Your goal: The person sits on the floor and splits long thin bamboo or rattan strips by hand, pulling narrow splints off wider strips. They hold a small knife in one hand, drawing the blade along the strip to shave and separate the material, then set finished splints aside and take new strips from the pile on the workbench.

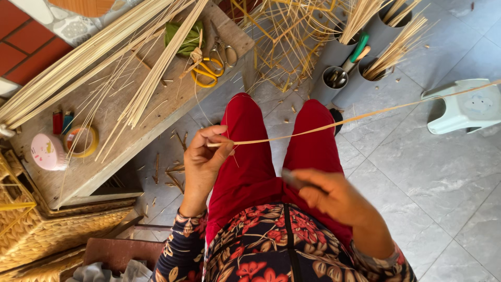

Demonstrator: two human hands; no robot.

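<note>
The left hand (204, 156) pinches the near end of a long, thin bamboo strip (365, 116) between thumb and fingers, closed on it just above the person's red trousers (250, 156). From that grip the strip runs out to the right and away, passing over both knees, rising above the grey tiled floor (438, 177) and crossing over a pale green plastic stool (464, 107) well beyond the right hand before it leaves the view.

The right hand (331, 196) sits lower and nearer the body, below the strip and not touching it. Its fingers are curled shut around a small dark tool (291, 178), of which only a blurred stub shows towards the left hand; what kind of tool it is cannot be told.

Beyond and to the left of the left hand stands a wooden bench (172, 104) with bundles of long bamboo splints (104, 47) laid across it, yellow-handled scissors (206, 70), a roll of tape (81, 141) and a pink round box (47, 152). Nearer than the bench, at the far left, sits a woven basket (47, 230). Ahead of both hands, past the knees, grey tubes (339, 78) hold upright splints and tools, beside an open bamboo frame (284, 36).
</note>
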